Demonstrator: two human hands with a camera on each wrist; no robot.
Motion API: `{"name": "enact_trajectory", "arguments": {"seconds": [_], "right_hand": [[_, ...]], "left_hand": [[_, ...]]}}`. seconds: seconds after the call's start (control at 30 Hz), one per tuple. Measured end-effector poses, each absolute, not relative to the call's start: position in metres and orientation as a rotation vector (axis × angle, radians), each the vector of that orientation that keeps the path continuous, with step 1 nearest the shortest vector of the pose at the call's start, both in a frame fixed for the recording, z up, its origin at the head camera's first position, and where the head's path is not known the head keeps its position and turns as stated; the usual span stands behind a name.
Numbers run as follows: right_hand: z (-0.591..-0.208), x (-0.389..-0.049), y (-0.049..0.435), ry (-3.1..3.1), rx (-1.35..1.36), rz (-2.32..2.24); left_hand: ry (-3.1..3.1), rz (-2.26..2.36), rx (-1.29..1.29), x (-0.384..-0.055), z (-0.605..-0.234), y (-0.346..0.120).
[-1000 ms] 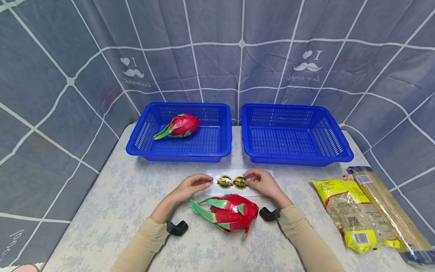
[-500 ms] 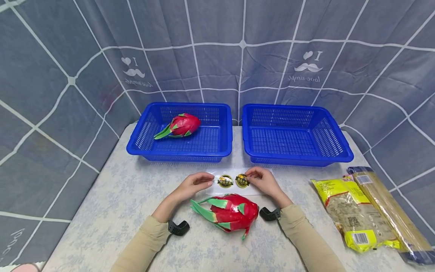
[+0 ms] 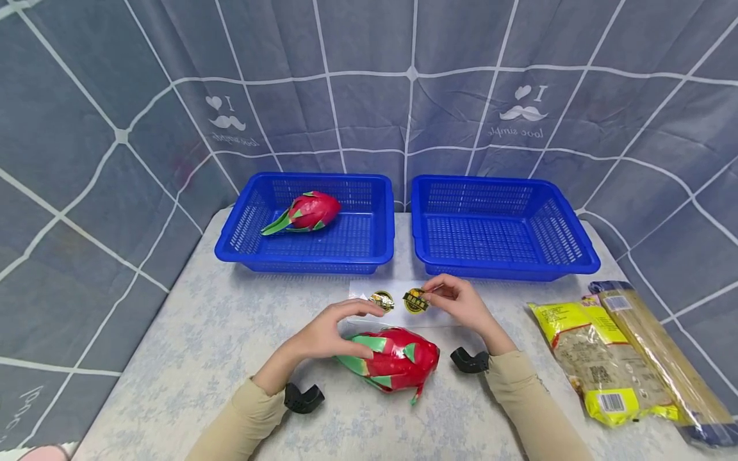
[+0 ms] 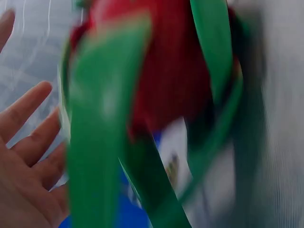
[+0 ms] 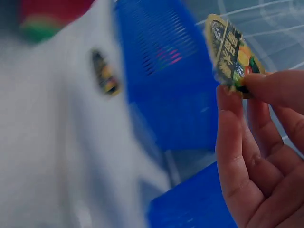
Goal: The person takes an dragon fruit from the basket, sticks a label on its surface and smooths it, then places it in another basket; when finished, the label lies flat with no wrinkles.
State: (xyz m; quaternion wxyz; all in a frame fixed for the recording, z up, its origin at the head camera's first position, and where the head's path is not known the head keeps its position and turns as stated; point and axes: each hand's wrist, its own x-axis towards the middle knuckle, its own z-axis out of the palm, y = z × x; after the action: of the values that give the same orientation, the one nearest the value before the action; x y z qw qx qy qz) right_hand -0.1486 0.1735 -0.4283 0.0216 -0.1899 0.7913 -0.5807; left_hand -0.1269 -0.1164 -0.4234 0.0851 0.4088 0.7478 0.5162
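Between thumb and fingertips, my right hand (image 3: 458,304) pinches a round black-and-gold sticker (image 5: 232,54), lifted off its white backing sheet (image 3: 398,315). A second sticker (image 3: 382,300) stays on that sheet, partly covered by the left fingertips in the head view. My left hand (image 3: 331,330) hovers over the leafy end of a red dragon fruit (image 3: 400,358), fingers spread and thumb apart. In the left wrist view the fruit's green leaves (image 4: 102,118) are blurred and close, with the left hand's fingers beside them; whether they touch cannot be told.
Two blue plastic baskets stand at the back. The left basket (image 3: 305,259) has another dragon fruit (image 3: 314,210) inside; the right basket (image 3: 501,262) is beside it. A yellow food packet (image 3: 599,365) and a long noodle-like pack (image 3: 663,358) lie at the right.
My right hand has peeled the right sticker from the sheet and moved slightly right with it. The left hand has left the sheet's edge, coming toward the near dragon fruit with fingers spread.
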Motion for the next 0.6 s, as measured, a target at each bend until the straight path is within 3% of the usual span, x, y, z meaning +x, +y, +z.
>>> {"name": "enact_trajectory", "arguments": {"seconds": [0.17,0.6], "right_hand": [[-0.419,-0.142,0.180,2.337,-0.674,-1.951],[-0.412,-0.121,0.186,2.098,-0.736,-2.117]], "left_hand": [[2.336,1.224,1.450,-0.109,-0.416,-0.100],[2.471,1.202,1.450,-0.117,-0.433,-0.093]]}}
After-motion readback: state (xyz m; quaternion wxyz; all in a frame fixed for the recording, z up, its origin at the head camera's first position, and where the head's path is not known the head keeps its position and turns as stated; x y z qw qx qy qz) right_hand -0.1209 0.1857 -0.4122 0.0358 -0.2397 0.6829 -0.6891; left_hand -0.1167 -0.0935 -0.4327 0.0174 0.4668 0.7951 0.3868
